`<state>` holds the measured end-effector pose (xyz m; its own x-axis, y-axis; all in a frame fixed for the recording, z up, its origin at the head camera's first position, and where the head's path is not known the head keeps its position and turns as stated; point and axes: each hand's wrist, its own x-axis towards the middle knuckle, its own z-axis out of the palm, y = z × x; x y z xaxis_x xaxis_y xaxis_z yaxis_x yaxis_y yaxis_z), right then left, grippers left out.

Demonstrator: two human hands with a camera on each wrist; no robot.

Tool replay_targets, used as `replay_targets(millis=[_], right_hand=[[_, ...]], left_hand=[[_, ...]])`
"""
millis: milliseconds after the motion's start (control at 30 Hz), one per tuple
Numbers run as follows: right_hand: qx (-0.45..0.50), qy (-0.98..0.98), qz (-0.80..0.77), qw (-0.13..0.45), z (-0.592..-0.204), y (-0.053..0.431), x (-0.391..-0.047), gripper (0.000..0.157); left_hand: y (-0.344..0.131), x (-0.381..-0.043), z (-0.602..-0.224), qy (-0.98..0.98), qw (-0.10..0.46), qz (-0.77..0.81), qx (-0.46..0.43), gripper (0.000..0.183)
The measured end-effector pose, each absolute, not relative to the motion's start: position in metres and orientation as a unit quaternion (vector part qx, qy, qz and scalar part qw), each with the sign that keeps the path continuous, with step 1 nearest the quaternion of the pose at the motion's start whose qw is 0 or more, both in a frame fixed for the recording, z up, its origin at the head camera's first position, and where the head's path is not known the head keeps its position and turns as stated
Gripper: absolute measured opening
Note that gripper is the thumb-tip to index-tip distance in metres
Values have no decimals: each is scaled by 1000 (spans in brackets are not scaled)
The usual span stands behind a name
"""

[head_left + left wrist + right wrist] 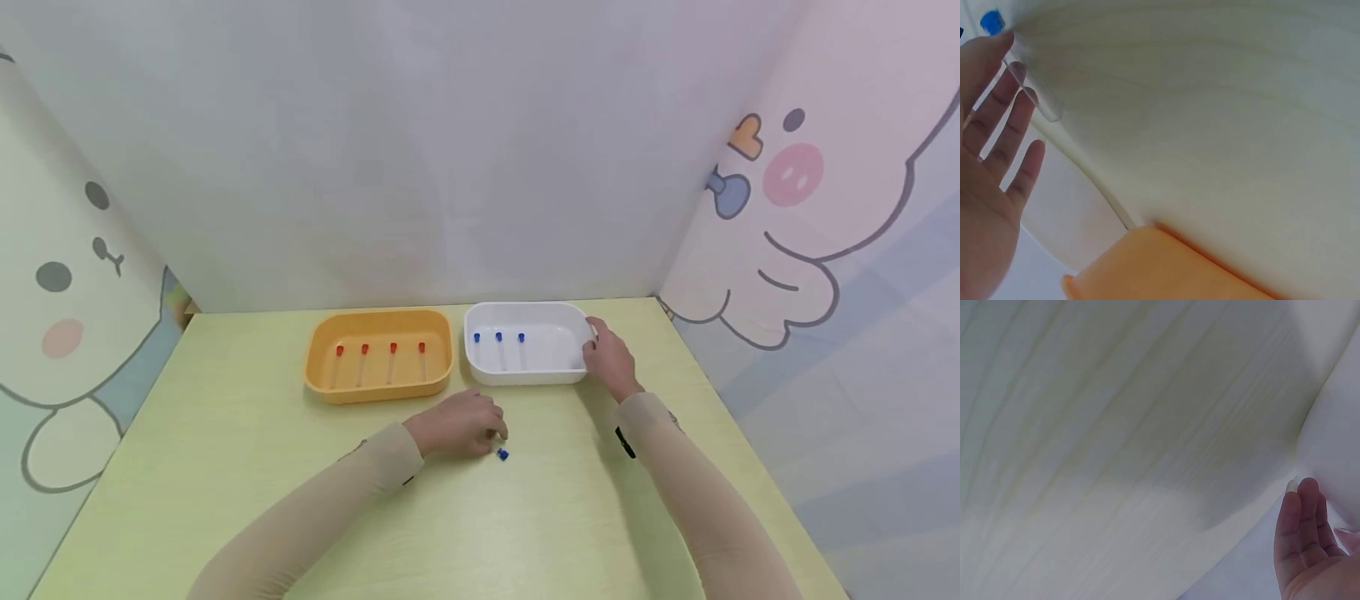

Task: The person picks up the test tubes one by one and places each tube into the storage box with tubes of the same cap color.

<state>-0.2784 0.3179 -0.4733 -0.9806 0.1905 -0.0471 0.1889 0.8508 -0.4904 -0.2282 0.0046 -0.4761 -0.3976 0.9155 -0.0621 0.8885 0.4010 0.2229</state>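
Note:
My left hand (461, 421) is over the table in front of the two trays, palm down. Its thumb and fingertips pinch a clear, thin tube with a blue cap (992, 23), just below the cap; part of the tube is hidden by the fingers. At the right end of the white tray (558, 377), my right hand (611, 358) grips the rim, its thumb on the inner side and its fingers outside. Three blue-capped tubes (498, 337) lie side by side in the left half of that tray.
An orange tray (378, 392) stands close to the left of the white one, with several red-capped tubes (393, 348) in a row. Behind both trays rises a pale curtain wall (420, 167). Cartoon-printed panels (795, 175) flank the pale yellow-green table (517, 533).

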Motion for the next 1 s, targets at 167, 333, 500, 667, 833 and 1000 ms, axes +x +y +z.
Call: replay_targets(millis=[167,333,500,667,833,1000], right_hand=[[-97,-963,253,6,-474,319,-279,58],[-96,-962,254,5,-475,319,-279,58],[-95,-963,253,8,-475,319,-280,58],[-93,-963,252,8,-477,319,-280,58],[-95,-963,251,10,-477,320,-281,58],[-96,-963,253,8,-477,320,-281,58]], left_hand=[[10,-224,-481,844,105,100,516,20],[12,-219,-484,850,130,125,495,23],[13,-216,-483,852,132,140,487,18],[13,-214,-484,856,145,158,471,18],[15,-210,-484,869,177,177,427,28],[14,-208,-480,877,186,172,408,40]])
